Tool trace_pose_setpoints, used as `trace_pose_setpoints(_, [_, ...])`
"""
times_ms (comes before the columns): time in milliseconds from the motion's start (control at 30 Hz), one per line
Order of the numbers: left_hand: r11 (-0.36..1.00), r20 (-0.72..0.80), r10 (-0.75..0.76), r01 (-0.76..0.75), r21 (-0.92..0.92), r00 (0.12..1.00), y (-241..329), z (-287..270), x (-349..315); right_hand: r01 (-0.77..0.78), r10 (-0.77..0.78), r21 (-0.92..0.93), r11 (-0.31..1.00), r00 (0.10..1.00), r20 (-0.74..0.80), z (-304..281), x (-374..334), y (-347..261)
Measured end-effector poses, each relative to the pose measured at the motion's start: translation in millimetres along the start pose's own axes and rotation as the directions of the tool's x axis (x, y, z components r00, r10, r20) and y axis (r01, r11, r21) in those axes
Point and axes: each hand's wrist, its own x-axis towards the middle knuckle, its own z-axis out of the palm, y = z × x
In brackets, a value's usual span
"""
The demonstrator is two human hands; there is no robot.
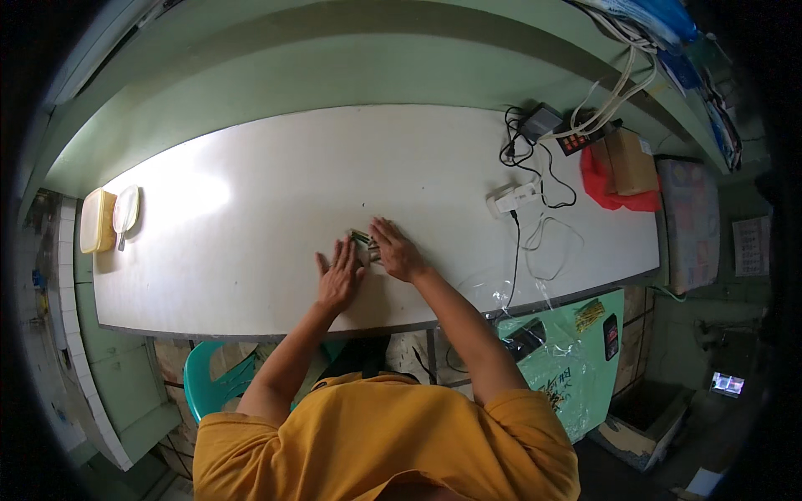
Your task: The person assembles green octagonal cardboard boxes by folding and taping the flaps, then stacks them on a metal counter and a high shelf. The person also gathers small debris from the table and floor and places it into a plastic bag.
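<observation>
On the white table [276, 184], near its front edge, several small slim rod-like pieces [361, 237] lie between my hands, dark green and brassy in colour. Their exact kind is too small to make out. My left hand [338, 275] rests beside them on the near left, palm down with its fingers stretched out. From the right, my right hand [396, 250] lies over part of the little group, its fingers extended and pointing toward the far left. Whatever lies under the right palm and fingers is hidden.
A white power strip [516, 198], a black adapter [541, 122] and loose cables occupy the right side, near a cardboard box [628, 163] on red material [597, 179]. At far left stand a yellow container [98, 220] and a white paddle-shaped item [126, 209]. A green chair [221, 380] stands below.
</observation>
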Motion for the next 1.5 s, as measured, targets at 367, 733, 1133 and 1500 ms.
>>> trace_pose_setpoints(367, [0.995, -0.026, -0.103, 0.102, -0.022, 0.994, -23.5, -7.2, -2.7, -0.100, 0.111, -0.107, 0.989, 0.988, 0.108, -12.0, -10.4, -48.8])
trace_pose_setpoints(733, [0.905, -0.361, -0.103, -0.064, -0.421, 0.927, -31.2, -8.4, -7.0, 0.114, -0.131, -0.298, 0.948, 0.991, -0.037, 12.6, 10.3, -42.1])
trace_pose_setpoints(1133, [0.892, -0.312, -0.174, 0.015, -0.452, 0.934, -9.5, -16.8, 33.2, -0.270, 0.312, 0.163, 0.949, 0.877, -0.364, -2.5, 7.2, -28.7])
trace_pose_setpoints(1500, [0.972, 0.158, 0.068, -0.101, 0.211, 0.985, 20.5, 42.4, 198.7, 0.427, 0.995, 0.901, 0.078, 0.026, -0.098, -217.0, -205.5, -31.1])
